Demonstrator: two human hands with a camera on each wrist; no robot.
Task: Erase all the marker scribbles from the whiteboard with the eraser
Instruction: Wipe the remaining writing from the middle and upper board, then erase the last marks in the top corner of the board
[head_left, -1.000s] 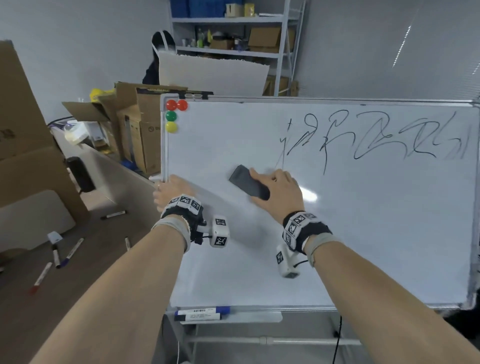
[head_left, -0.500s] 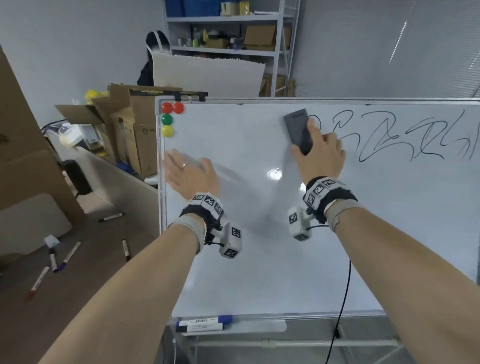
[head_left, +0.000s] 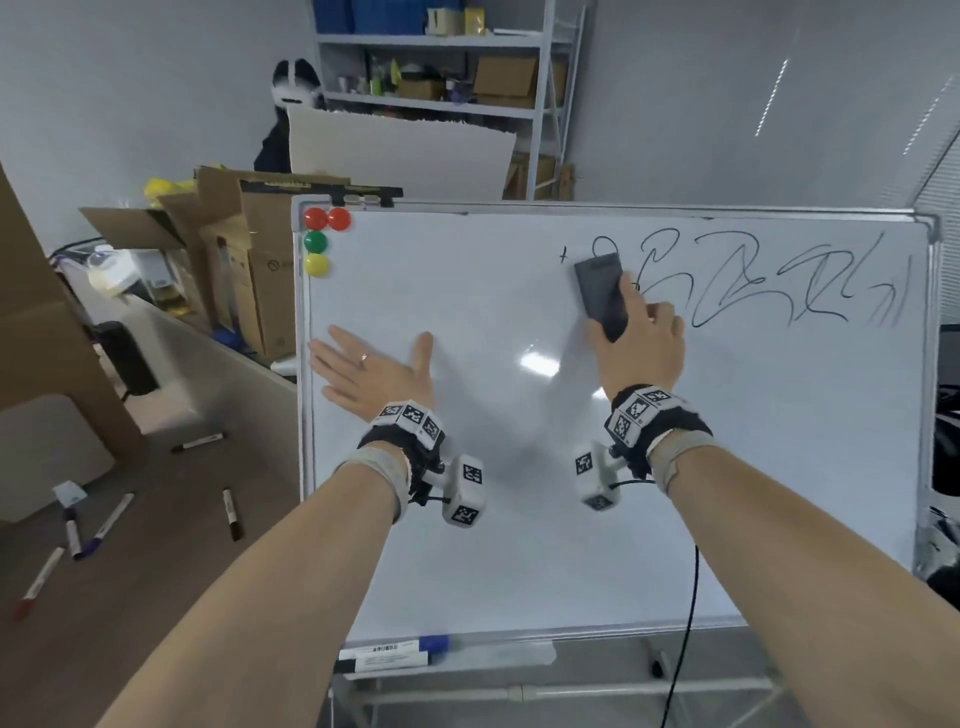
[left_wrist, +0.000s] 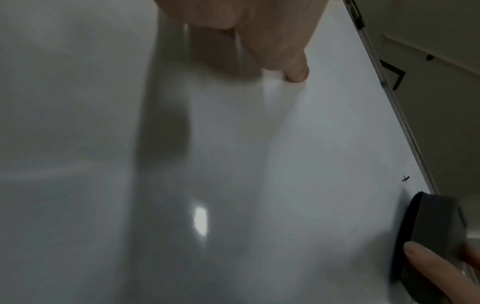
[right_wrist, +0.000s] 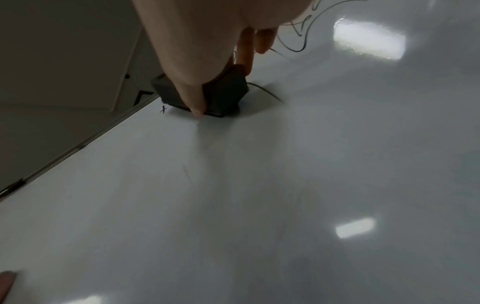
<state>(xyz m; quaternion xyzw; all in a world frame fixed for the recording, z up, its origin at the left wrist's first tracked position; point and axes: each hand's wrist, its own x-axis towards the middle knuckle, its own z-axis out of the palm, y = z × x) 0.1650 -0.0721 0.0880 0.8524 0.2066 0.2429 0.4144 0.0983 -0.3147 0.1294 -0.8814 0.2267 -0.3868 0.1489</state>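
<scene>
Head view: right hand (head_left: 641, 348) grips the eraser (head_left: 600, 294), flat on the whiteboard (head_left: 519, 519) near its top edge, at the scribbles' (head_left: 737, 283) left end. Left hand (head_left: 371, 371) lies flat, fingers spread, by the left edge.
Left wrist view: eraser (left_wrist: 431, 230) against board.
Right wrist view: fingers (right_wrist: 191, 96) clamped on the eraser (right_wrist: 223, 96).

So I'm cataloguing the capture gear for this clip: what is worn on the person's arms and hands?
Both forearms are bare, no sleeves. Each wrist carries a black strap with white blocks printed in black-and-white square markers, over a grey band. A small white camera box with the same markers hangs from each. The left hand wears a ring; a thin black cable hangs by the right hand wrist unit.
</scene>
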